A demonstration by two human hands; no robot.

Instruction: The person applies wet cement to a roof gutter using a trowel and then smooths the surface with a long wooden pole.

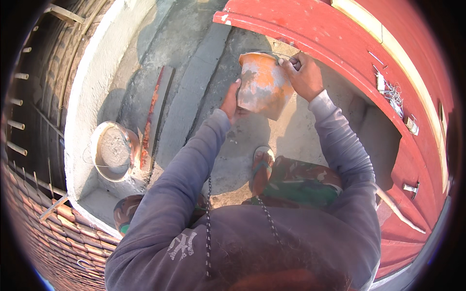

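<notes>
An orange bucket (pixel 266 85) smeared with grey cement is held up in front of me, tilted, with its outer wall toward me. Its inside is hidden from view. My left hand (pixel 231 103) presses against the bucket's left side near its lower end, the fingers partly hidden behind it. At the upper right, my right hand (pixel 306 77) is closed on the bucket's rim, beside the thin wire handle (pixel 264 52). To the left, a second bucket (pixel 97 150) stands by the low wall and holds grey mortar (pixel 116 147).
A red-stained wooden strip (pixel 158 109) leans beside the mortar bucket. A pale low wall (pixel 87 87) borders the left, with roof tiles (pixel 73 228) beyond. On the right, a red curved surface (pixel 349 63) carries a tangle of wire (pixel 394 99) and a small metal piece (pixel 411 188).
</notes>
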